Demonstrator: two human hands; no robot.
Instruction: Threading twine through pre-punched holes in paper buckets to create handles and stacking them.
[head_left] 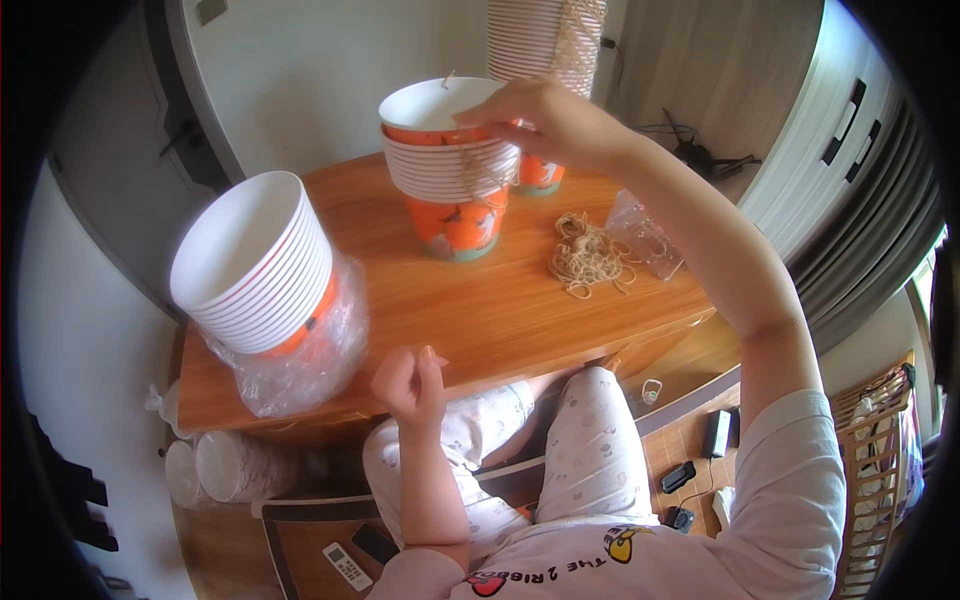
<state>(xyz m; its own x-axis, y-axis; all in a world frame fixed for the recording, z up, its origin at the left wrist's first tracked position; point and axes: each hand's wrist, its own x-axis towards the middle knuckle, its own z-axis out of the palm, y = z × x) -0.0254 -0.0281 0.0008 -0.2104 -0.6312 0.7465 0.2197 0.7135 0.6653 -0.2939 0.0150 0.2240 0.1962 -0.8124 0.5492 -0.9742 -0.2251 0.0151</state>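
My right hand (545, 120) reaches over a stack of orange and white paper buckets (450, 180) standing on the wooden table (480, 310), fingers pinched at the rim of the top bucket where a thin string handle shows. My left hand (412, 383) hovers near the table's front edge, fingers loosely curled, and I cannot tell whether it holds anything. A pile of tan strings (587, 255) lies on the table to the right of the stack. A tilted stack of white buckets in clear plastic wrap (262, 270) rests at the left.
A tall stack of buckets (545, 40) with strings stands at the back. A crumpled clear bag (645, 235) lies at the table's right end. More wrapped cups (225, 465) lie on the floor at left. Remote controls (348, 565) and small devices (690, 480) lie below.
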